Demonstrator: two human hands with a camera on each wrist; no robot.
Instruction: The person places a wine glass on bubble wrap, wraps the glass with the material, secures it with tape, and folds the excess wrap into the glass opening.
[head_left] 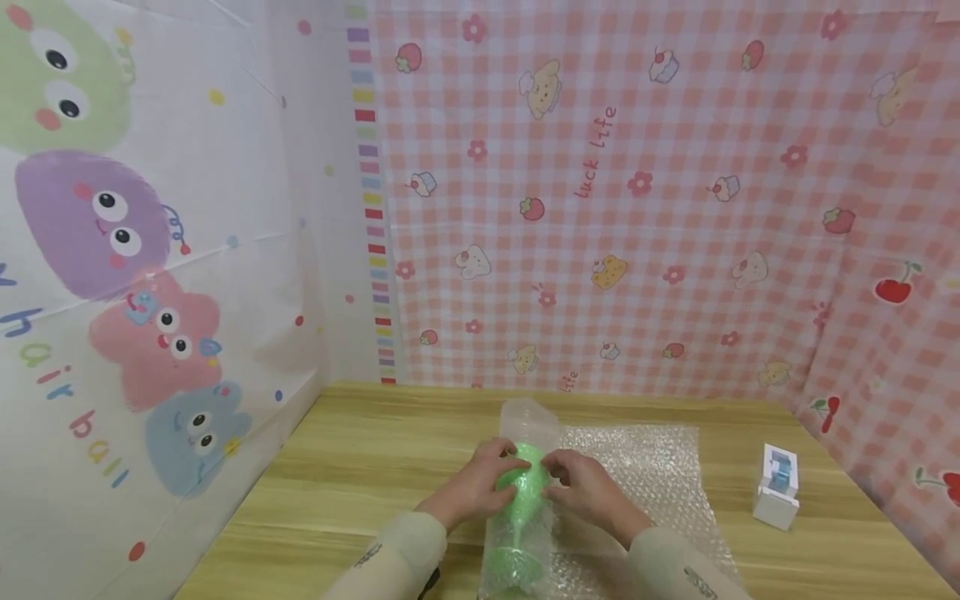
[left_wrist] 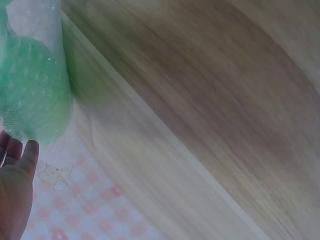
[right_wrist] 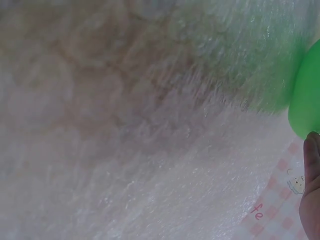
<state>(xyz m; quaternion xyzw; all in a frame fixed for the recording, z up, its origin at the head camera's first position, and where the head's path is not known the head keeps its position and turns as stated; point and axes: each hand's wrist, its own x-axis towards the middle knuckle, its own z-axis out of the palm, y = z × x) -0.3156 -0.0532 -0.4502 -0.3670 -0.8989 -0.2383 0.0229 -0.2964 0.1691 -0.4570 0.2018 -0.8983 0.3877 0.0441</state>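
Observation:
A green goblet lies on its side on the table, its bowl toward the back wall and its foot nearer me. A layer of clear bubble wrap covers its left side, and the rest of the sheet spreads out to the right. My left hand curls over the wrapped bowl from the left. From the right, my right hand has bent fingers and thumb against the same bowl. In the right wrist view the goblet's side shows bare green, with fingertips right at its edge.
A small white tape dispenser with a blue roll stands on the right of the wood-grain table. Behind hangs a pink checked cloth; a white printed cloth hangs on the left.

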